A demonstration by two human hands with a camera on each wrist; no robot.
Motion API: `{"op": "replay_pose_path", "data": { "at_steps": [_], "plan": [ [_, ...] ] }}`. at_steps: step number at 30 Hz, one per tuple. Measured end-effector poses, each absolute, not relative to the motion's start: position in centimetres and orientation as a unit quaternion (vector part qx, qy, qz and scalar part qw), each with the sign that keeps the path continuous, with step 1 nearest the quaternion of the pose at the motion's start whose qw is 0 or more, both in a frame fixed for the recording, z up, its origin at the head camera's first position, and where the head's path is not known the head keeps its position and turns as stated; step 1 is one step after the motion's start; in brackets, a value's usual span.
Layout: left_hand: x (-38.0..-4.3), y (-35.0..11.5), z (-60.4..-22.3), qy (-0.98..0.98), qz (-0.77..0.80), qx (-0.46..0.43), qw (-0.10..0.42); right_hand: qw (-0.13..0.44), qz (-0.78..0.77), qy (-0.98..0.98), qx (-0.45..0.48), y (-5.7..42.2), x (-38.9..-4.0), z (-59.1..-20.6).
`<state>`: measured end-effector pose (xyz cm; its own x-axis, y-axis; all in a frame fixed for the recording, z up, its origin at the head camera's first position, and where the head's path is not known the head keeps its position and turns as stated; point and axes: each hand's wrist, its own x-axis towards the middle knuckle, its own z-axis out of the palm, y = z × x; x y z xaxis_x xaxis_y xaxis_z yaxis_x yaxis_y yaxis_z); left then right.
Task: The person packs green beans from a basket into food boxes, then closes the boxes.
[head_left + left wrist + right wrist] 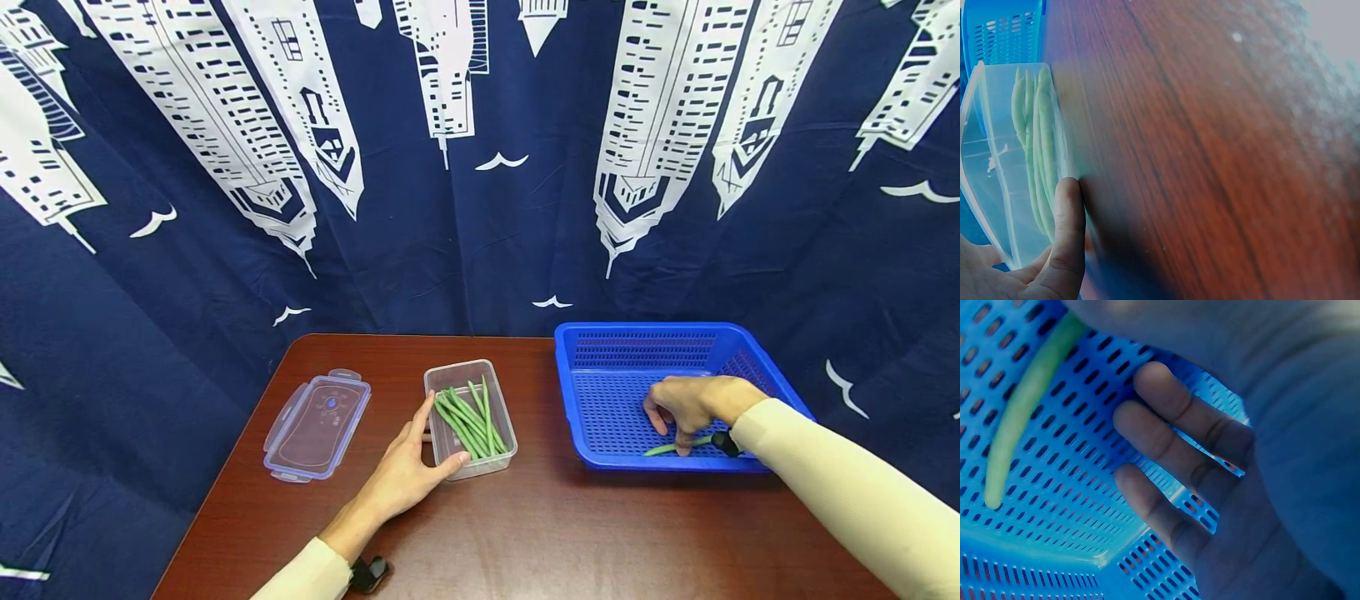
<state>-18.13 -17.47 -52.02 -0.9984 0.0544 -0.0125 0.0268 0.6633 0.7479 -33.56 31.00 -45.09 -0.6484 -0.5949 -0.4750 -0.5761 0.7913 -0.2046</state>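
A clear rectangular plastic container [504,415] holds several green beans [467,421]. My left hand [411,468] is at its near left side, fingers along the wall and thumb at the front rim. In the left wrist view, the thumb [1069,219] lies against the container [997,156] beside the beans [1038,150]. Down in the blue basket, my right hand [686,404] is over a single green bean [660,450] near the front wall. In the right wrist view, this bean [1022,406] runs behind the thumb side; three fingers stand apart from it. Whether it is pinched is hidden.
Left of the container, a clear lid [307,427] with a bluish edge lies flat on the brown wooden table [517,525]. The perforated blue basket [566,400] stands at the right. A dark blue cloth with white buildings [525,242] hangs behind the table.
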Motion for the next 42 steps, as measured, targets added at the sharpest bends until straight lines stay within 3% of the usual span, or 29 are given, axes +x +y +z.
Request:
{"op": "replay_pose_path", "data": {
  "at_steps": [16, 42],
  "plan": [
    [-18.1, -17.3, -51.9, 0.912, 0.408, 0.019, 0.025, 0.258, -0.096, 0.905, -0.324, 32.0, -33.4, -44.5],
    [-18.2, -17.2, -52.1, 0.913, 0.407, 0.024, 0.019, 0.084, -0.194, 0.911, -0.354, 29.4, -31.7, -40.7]
  ]
}}
